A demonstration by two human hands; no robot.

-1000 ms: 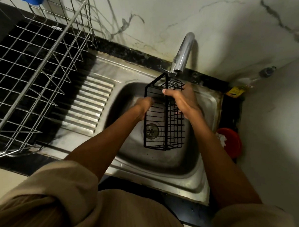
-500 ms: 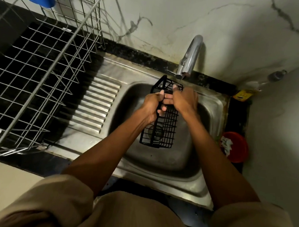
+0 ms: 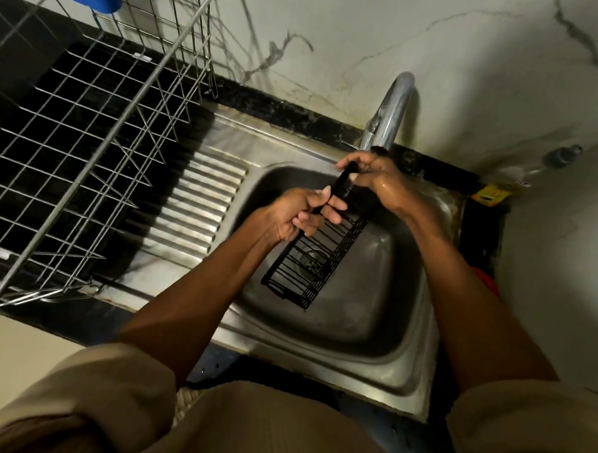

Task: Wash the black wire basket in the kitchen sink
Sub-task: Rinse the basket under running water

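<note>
Now the black wire basket (image 3: 318, 261) hangs tilted over the sink (image 3: 371, 335), its far end up under the tap (image 3: 391, 110) and its near end slanting down above the drain (image 3: 311, 261). A second ago it stood nearly upright in front of me; I have since turned and laid it over, so a different side faces the spout. My left hand (image 3: 291, 215) has shifted too: its grip is curled round the upper rim wires, fingers wrapped through the mesh. My right hand (image 3: 378, 178) sits just beyond it, directly below the spout, closed on the basket's top end, and the skin there glistens wet. I cannot make out a clear stream of water. Judging by this, I am midway through rinsing, working round the wires side by side; the lower end, farthest from both grips, probably needs its turn under the tap next. To the left of my left grip, the dish rack (image 3: 89, 141) stands on the table.
</note>
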